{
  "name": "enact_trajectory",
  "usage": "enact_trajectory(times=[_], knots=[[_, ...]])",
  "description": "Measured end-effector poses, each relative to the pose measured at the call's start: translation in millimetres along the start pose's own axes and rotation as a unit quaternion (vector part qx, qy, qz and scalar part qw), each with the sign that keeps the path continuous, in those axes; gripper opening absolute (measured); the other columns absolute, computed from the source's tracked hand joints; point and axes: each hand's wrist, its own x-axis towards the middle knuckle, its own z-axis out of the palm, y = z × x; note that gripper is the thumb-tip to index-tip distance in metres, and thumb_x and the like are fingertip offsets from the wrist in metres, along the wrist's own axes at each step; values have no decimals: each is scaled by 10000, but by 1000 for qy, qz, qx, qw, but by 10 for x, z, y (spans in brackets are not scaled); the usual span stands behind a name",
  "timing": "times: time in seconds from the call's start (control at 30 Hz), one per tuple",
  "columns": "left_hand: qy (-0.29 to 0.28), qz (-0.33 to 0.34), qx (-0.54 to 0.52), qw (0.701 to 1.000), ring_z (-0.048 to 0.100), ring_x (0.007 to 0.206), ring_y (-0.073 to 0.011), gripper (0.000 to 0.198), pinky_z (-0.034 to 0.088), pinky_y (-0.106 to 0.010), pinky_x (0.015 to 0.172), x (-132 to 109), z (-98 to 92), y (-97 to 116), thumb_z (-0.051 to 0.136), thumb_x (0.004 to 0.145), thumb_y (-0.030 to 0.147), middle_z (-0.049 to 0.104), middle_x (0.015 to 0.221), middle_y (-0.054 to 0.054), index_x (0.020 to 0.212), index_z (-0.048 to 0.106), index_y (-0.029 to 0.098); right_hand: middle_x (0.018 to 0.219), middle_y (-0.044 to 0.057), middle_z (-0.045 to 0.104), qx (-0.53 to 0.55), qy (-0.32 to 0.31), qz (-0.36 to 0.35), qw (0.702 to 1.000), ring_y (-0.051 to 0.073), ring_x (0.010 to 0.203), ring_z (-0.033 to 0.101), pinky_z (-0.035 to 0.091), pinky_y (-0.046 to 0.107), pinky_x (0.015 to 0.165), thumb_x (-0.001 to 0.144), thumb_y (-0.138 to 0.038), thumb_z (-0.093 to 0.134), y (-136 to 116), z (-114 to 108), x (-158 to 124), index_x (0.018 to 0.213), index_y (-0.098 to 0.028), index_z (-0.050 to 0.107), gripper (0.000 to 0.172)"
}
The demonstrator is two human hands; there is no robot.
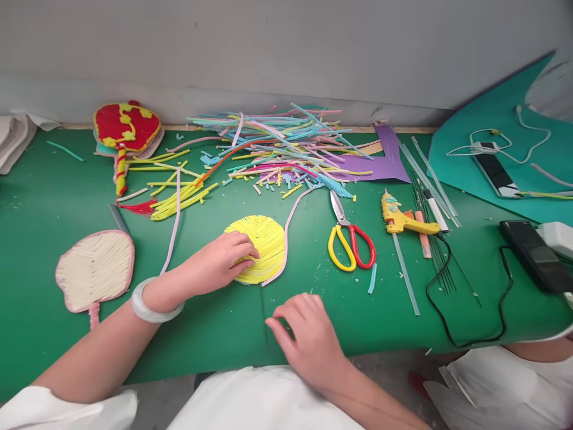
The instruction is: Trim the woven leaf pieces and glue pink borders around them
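My left hand (228, 257), with a pale bangle (154, 301) on the wrist, rests on the left part of a yellow disc (268, 245) covered in fuzzy pipe cleaners. Its fingers are loosely bent over the surface and hide part of the disc. A lilac pipe cleaner (293, 215) follows the disc's right edge, and its far end stretches up toward a pile. Nearer the table's front edge is my right hand (307, 331), its fingers curved and thumb apart, holding nothing. Scissors (342, 230) with one yellow and one red handle lie right of the disc, blades slightly apart.
Loose pipe cleaners (277, 146) pile at the back. Left lie a red-and-yellow fan shape (128, 128) and a cream fan shape (96, 272). Rightward are a yellow glue gun (398, 218), its black cord (441, 310), thin wires (441, 263) and a black device (532, 254). Another person sits at right.
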Motion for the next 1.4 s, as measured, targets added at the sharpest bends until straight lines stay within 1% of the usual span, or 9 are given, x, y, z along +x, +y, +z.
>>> enact_trajectory(times=[0.1,0.23,0.53,0.77,0.93,1.03,1.13,1.23,1.4], knots=[[-20,-11,13,1000,610,958,-211,171,486,-336,841,5,22,-38,497,995,219,657,1001,-66,1033,662,201,788,16,621,-60,-42,6,997,185,731,533,358,341,678,921,-260,636,-100,202,-84,826,-206,565,130],[-6,-25,19,999,602,969,-216,184,494,-352,848,-3,79,-41,489,987,218,649,1001,-75,1038,663,188,775,15,604,-139,-35,23,989,194,734,533,339,344,691,876,-149,603,-83,265,-53,786,-208,539,125],[12,-31,35,999,607,943,-225,200,522,-361,798,-82,289,261,471,996,208,634,1007,-86,1111,633,181,729,19,578,-225,5,52,973,211,696,530,319,344,668,931,-143,505,231,-65,-238,777,-225,511,174],[65,73,41,994,617,1084,-235,236,511,-411,907,83,343,236,422,1015,145,663,1188,-117,1122,626,201,765,23,628,-190,18,63,980,200,721,574,363,334,677,1011,-278,512,368,-282,-239,818,-216,568,211],[71,92,22,993,633,950,-214,199,520,-355,798,234,366,180,433,1034,203,680,1033,-93,1049,630,189,837,74,660,-246,109,146,952,239,785,600,441,367,719,1019,-340,479,911,-779,-48,925,-204,634,227],[106,69,-4,992,621,897,-198,169,514,-341,781,259,374,173,450,1031,220,670,958,-70,1021,616,190,983,146,675,-308,154,196,918,296,941,609,477,432,819,982,-267,446,1364,-1144,109,1044,-184,653,231],[135,43,-34,989,628,906,-189,168,516,-336,801,228,372,171,441,1026,198,676,949,-58,1028,609,202,1245,210,630,-369,111,240,891,358,1134,572,468,507,903,883,-179,467,1815,-1402,283,1304,-136,569,435],[134,34,-43,989,634,929,-191,181,524,-340,815,183,362,165,439,1021,182,683,973,-66,1056,615,208,1374,195,587,-388,29,202,899,349,1271,520,407,530,1032,825,-131,483,2198,-1519,433,1390,-142,519,566],[109,64,-38,991,615,932,-191,214,523,-339,812,171,364,155,435,1007,124,682,999,-75,1099,610,206,1304,195,646,-393,-72,147,905,331,1204,570,393,471,1012,831,-114,520,2561,-1579,561,1345,-105,585,518]])
